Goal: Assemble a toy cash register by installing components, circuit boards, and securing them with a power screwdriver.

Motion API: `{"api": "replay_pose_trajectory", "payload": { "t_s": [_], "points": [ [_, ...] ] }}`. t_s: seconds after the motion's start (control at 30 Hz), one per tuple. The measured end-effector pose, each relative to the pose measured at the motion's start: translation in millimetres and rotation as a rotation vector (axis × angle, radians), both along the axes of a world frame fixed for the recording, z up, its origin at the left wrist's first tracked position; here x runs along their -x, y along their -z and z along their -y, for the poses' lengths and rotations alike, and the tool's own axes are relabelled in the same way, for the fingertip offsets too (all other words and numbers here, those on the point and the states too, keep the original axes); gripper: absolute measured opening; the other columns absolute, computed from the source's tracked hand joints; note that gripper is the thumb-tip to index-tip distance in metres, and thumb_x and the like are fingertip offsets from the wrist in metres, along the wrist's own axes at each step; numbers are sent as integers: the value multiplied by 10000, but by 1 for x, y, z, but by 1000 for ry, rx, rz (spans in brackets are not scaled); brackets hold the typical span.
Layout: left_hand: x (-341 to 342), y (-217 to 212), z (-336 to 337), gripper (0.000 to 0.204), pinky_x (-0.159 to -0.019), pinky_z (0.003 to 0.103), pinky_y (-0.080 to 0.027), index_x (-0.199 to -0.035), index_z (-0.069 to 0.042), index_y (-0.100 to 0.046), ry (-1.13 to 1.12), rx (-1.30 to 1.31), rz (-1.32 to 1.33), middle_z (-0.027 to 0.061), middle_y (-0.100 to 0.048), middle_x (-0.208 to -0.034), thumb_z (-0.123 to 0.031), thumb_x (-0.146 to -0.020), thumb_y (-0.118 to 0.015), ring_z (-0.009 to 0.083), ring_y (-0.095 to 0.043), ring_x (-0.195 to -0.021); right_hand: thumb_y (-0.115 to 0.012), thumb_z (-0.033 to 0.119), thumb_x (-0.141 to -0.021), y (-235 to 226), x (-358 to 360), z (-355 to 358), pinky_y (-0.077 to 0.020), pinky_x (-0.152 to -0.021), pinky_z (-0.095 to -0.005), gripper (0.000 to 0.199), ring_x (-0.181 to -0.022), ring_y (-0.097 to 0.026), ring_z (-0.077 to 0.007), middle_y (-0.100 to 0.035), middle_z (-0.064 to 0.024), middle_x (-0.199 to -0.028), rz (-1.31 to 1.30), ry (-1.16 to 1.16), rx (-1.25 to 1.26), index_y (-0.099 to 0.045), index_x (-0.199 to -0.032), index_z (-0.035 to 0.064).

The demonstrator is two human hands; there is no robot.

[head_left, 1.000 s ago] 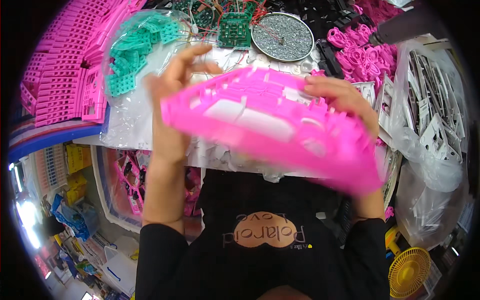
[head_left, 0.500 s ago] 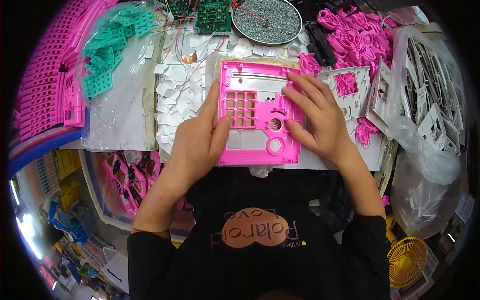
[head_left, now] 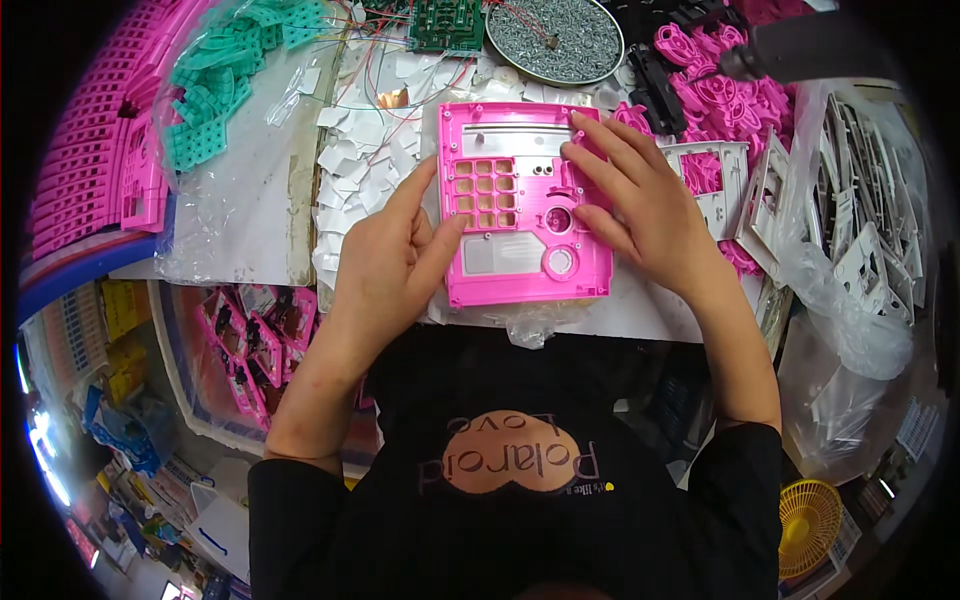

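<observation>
A bright pink plastic housing panel (head_left: 520,290) lies on the bench in front of me, its inner side up. It has a grid of square holes, a long slot across the far end, round openings at right and a silvery sheet showing through. My left hand (head_left: 390,260) grips its left edge, thumb over the rim beside the grid. My right hand (head_left: 655,215) holds the right edge, with its fingertips and thumb on the panel's face near the side wall. Some right fingers are hidden behind the hand.
A round dish of small screws (head_left: 555,45) and a green circuit board (head_left: 447,25) with thin wires lie beyond. A dark cylindrical tool (head_left: 790,50) juts in above a pink parts heap (head_left: 735,100). White frames (head_left: 880,200), teal pieces (head_left: 215,95) and white scraps (head_left: 350,150) surround the work.
The panel sits flatter and slightly farther up in view, both hands still on it. The dark tool has come further into view at upper right. The whole view has shifted a little.
</observation>
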State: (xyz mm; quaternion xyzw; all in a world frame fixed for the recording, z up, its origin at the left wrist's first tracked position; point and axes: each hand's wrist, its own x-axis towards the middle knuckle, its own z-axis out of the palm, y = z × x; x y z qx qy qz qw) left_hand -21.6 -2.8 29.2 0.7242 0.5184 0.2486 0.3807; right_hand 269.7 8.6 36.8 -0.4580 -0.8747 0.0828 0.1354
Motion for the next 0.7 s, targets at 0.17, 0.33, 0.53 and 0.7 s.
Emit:
{"api": "replay_pose_trajectory", "payload": {
  "t_s": [0.17,0.33,0.53,0.7],
  "points": [
    [-3,-3,6,581,-494,313,-413,-1428,35,-519,-1,-39,52,38,-522,-572,-126,-911,-727,173,-519,-469,-707,276,-900,-1,1,8,-441,-1122,-450,521,-1369,-466,-378,-531,-156,-1473,84,19,11,-595,-1350,39],
    [-8,-4,0,592,-791,329,-481,-1421,-27,-563,42,-284,-103,116,-612,-966,-76,-855,-726,218,-597,-912,-745,178,-856,-1,14,14,-434,-1125,-467,539,-1374,-454,-416,-532,-181,-1464,75,89,9,-596,-1349,20],
    [-28,-1,9,579,-1150,461,-364,-1356,11,-594,466,-421,-235,211,-542,-1440,-255,-859,-730,338,-479,-1384,-755,141,-844,-6,17,11,-424,-1129,-471,578,-1388,-442,-426,-501,-178,-1507,100,79,62,-578,-1381,20],
    [-28,8,10,578,-1173,468,-349,-1334,61,-591,451,-479,-238,211,-565,-1410,-315,-904,-672,341,-488,-1368,-749,117,-850,-19,22,10,-375,-1163,-494,593,-1419,-407,-423,-475,-173,-1538,175,90,151,-566,-1407,29]
  ]
}}
